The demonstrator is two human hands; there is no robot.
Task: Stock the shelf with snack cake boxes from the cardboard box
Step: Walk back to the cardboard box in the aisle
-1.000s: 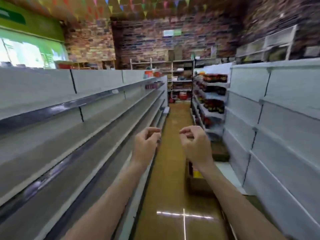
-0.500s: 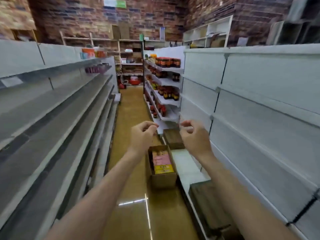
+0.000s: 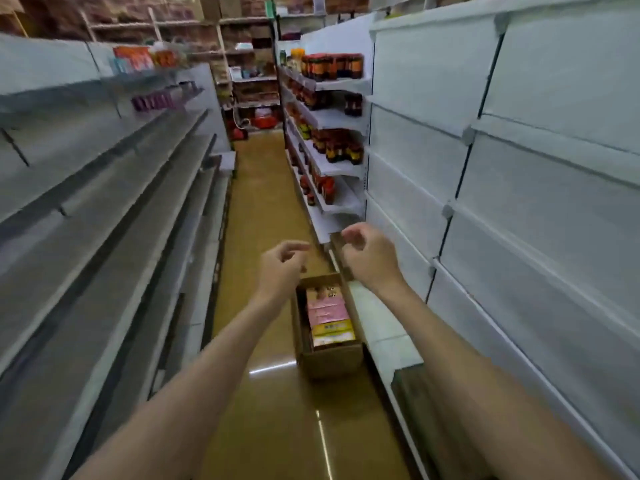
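We see both hands raised mid-aisle, holding nothing: left hand (image 3: 281, 268) and right hand (image 3: 367, 255) have fingers loosely curled. Cardboard box (image 3: 330, 360) sits on the floor (image 3: 263, 202) below them, against the right shelf (image 3: 388, 320), with snack cake boxes (image 3: 329, 318) inside.

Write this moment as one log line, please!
left hand: empty | right hand: empty | box: on floor, open, packs inside | stage: not picked yet

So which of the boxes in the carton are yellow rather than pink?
In the cardboard box on the floor, the two snack cake boxes at the end nearest the camera are yellow; the ones stacked behind them, toward the hands, are pink.
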